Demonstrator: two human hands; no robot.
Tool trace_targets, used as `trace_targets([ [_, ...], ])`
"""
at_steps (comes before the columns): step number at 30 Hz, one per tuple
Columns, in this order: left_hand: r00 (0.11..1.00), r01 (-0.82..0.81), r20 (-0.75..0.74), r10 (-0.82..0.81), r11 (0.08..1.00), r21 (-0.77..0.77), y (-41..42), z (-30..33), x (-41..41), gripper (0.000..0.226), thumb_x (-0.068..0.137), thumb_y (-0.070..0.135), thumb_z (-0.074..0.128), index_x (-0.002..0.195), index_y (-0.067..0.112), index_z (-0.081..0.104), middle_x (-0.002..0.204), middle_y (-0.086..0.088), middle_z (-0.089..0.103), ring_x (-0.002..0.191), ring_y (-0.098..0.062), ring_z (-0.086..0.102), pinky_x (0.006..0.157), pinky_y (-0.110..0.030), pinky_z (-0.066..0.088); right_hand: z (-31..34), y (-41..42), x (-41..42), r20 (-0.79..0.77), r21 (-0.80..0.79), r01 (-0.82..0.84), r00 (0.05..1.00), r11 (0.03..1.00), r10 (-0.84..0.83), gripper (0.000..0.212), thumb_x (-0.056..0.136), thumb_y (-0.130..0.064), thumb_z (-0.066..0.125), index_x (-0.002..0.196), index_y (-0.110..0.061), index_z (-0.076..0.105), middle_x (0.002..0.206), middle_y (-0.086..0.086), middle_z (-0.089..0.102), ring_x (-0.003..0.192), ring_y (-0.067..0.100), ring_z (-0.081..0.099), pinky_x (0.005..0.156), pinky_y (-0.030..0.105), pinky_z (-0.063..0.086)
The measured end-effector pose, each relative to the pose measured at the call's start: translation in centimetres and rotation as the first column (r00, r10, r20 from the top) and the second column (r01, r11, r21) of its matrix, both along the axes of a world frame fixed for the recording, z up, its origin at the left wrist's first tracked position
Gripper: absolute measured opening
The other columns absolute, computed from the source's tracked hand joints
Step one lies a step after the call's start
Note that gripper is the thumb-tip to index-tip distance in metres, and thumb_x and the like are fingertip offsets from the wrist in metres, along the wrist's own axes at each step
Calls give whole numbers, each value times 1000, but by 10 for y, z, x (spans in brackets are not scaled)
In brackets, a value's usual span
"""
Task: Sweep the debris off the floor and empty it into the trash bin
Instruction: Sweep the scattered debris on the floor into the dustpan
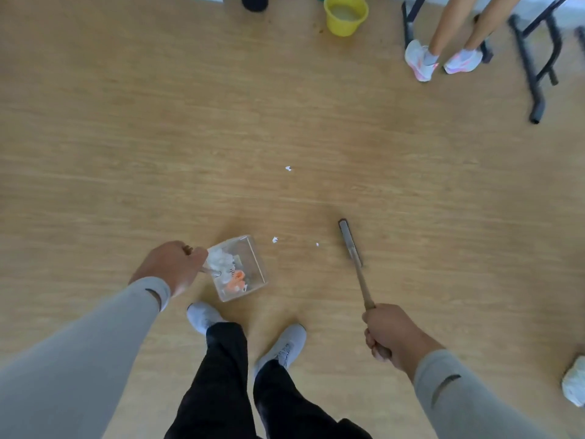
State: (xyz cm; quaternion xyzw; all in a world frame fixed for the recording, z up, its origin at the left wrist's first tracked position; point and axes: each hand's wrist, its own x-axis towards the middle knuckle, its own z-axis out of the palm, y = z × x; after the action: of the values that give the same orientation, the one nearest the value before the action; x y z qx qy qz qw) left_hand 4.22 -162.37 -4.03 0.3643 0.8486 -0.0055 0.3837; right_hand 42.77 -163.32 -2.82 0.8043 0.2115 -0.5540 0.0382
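My left hand (pixel 172 266) is closed on the handle of a clear plastic dustpan (pixel 250 253) that holds white and orange scraps above the wooden floor (pixel 126 147). My right hand (pixel 391 332) grips the wooden handle of a brush (pixel 349 240), whose dark head points away from me to the right of the dustpan. Small white scraps of debris lie on the floor: one between the pan and the brush (pixel 274 239), a tinier one (pixel 317 244) beside it, and one farther off (pixel 288 168).
A yellow bucket (pixel 345 14) stands at the far wall, with a dark round object (pixel 254 2) to its left. Another person's legs and shoes (pixel 422 60) are at the upper right by black table legs (pixel 535 74). A crumpled white wad (pixel 574 383) lies at the right edge. My own feet (pixel 281 346) stand below the dustpan.
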Motion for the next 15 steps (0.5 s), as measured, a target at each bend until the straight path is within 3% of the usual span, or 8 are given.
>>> trace_targets([
  [3, 1000, 1, -12, -1, 1000, 1, 2, 0, -12, 44, 98, 49, 51, 81, 12, 67, 70, -10, 67, 60, -31, 60, 60, -36, 46, -3, -6, -48, -58, -39, -68, 996, 997, 66, 18, 95, 2, 37, 98, 1, 55, 63, 13, 47, 45, 17, 35, 46, 27, 25],
  [6, 1000, -20, -10, 20, 1000, 16, 7, 1, -21, 43, 97, 49, 51, 77, 13, 64, 67, -7, 64, 57, -30, 57, 59, -35, 45, 1, -13, -85, -130, -62, -158, 980, 985, 149, 18, 96, 2, 36, 108, 0, 48, 66, 12, 45, 50, 18, 33, 47, 28, 23],
  [9, 999, -32, 3, 32, 999, 5, 8, -1, -24, 43, 96, 51, 50, 78, 14, 63, 69, -6, 64, 58, -28, 56, 59, -33, 45, 7, -16, -100, -160, -82, -296, 946, 952, 280, 37, 97, -3, 32, 127, -23, 41, 70, 7, 40, 60, 20, 38, 46, 26, 23],
  [11, 999, -37, 3, 37, 999, 4, 8, 0, -25, 42, 96, 51, 49, 81, 14, 64, 72, -6, 65, 60, -27, 58, 59, -33, 45, 16, -15, -97, -185, -109, -360, 923, 926, 337, 43, 96, -3, 32, 131, -26, 44, 65, 4, 34, 55, 17, 33, 48, 26, 19],
  [13, 999, -40, 4, 40, 999, 9, 7, 1, -27, 40, 97, 50, 49, 81, 15, 63, 72, -5, 65, 59, -26, 57, 58, -32, 44, 37, -10, -82, -269, -147, -343, 916, 928, 296, 32, 97, -4, 38, 119, -21, 53, 61, 3, 30, 49, 14, 27, 48, 24, 16],
  [15, 999, -43, 9, 43, 999, 9, 7, 1, -28, 38, 96, 50, 49, 83, 17, 64, 75, -4, 67, 61, -25, 59, 59, -31, 44, 62, 2, -60, -305, -135, -252, 931, 958, 202, 27, 99, -6, 47, 119, -20, 60, 58, 5, 38, 44, 13, 28, 44, 19, 19],
])
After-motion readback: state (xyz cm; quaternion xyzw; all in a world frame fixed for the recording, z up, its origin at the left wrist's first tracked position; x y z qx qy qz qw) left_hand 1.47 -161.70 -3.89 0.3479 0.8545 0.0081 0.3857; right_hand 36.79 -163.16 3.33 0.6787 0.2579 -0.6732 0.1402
